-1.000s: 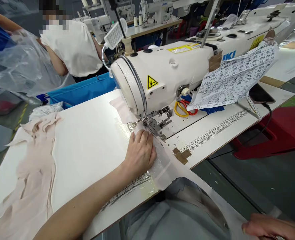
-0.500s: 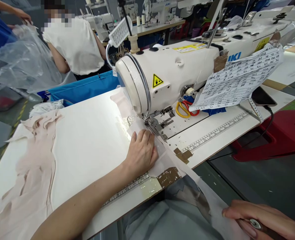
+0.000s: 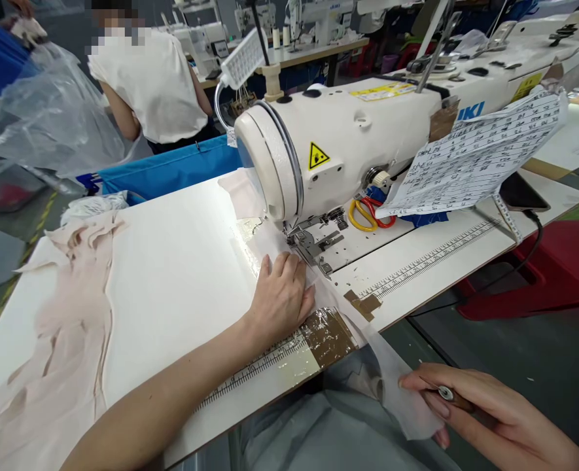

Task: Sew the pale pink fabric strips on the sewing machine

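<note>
Needle area: here under the head of the sewing machine (image 3: 358, 144), the stitching spot is tiny and crowded with metal, so whether the needle is down can't be made out.
Left hand (image 3: 280, 296): palm down on the pale cloth (image 3: 394, 369) just in front of the needle area, fingers together; whether they pinch it or only press, I cannot tell, the undersides being hidden.
Right hand (image 3: 485, 405): thumb and fingers closed on the cloth's loose end beyond the tabletop (image 3: 181, 275), also gripping a small brown-handled tool (image 3: 458, 400), its far end lost in the palm.
Cloth: running from the needle area, under the left hand, over the front edge and down to the right hand.
Scissors (image 3: 366, 227): yellow and red handles showing, blades out of sight.
Phone (image 3: 525, 193): partly covered by the handwritten sheet (image 3: 480, 154), writing too small to read.
Pink pieces (image 3: 76, 314): layered at the left, cut off by the frame.
Brown tape (image 3: 331, 337): now largely bare; a second ago cloth lay across it.
Change at right: that hand has come in from the lower corner, much nearer the tabletop, while the left hand stays by the needle area.
</note>
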Demonstrator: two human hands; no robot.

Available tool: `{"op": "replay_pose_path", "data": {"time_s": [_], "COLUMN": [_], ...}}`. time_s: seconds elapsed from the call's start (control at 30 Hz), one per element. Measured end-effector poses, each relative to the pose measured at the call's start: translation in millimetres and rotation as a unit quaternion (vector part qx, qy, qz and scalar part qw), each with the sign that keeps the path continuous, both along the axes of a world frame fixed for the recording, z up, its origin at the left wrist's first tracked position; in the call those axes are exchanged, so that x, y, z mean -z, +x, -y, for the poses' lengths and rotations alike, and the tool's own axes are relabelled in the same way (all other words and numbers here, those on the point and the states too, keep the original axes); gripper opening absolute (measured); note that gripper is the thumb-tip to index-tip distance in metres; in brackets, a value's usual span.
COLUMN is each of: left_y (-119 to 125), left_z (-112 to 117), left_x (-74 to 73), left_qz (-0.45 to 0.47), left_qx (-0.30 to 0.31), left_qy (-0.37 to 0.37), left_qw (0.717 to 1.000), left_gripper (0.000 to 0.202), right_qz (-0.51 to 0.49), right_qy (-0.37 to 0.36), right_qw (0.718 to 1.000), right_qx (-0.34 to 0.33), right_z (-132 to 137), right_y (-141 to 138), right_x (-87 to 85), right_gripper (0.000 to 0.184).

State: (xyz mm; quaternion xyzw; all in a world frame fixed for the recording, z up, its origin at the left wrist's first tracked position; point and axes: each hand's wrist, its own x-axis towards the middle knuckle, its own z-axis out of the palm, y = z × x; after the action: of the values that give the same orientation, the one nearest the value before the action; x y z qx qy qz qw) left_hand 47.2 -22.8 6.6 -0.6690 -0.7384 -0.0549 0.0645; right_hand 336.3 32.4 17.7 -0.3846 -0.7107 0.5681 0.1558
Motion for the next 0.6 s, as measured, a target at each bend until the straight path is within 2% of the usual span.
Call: {"op": "replay_pose_path", "data": {"time_s": [0.13,0.3,0.47,0.6], "left_y": [0.8,0.4,0.0,-2.2], "left_z": [-0.3,-0.7,-0.8,-2.4], "left_x": [-1.8,-1.8,-3.5,-3.4], "left_qz": [0.01,0.012,-0.006,-0.012], "left_qx": [-0.005,-0.007,-0.008,-0.011], "left_qy": [-0.003,-0.002,-0.002,0.011], "left_qw": [1.0,1.0,1.0,1.0], "left_gripper": [0.044,0.043,0.041,0.038], "right_qz": [-0.018,-0.035,-0.044,-0.043], "right_qy": [0.03,0.047,0.028,-0.024], "right_qw": [0.995,0.987,0.984,0.987], "right_qx": [-0.092,-0.152,-0.171,-0.155], "right_z": [-10.9,-17.0,-18.7,-16.6], "right_y": [-4.5,-21.1,-34.9,-41.1], "right_x": [3.1,-3.2,-3.3,0.5], "right_gripper": [0.022,0.022,0.023,0.026]}}
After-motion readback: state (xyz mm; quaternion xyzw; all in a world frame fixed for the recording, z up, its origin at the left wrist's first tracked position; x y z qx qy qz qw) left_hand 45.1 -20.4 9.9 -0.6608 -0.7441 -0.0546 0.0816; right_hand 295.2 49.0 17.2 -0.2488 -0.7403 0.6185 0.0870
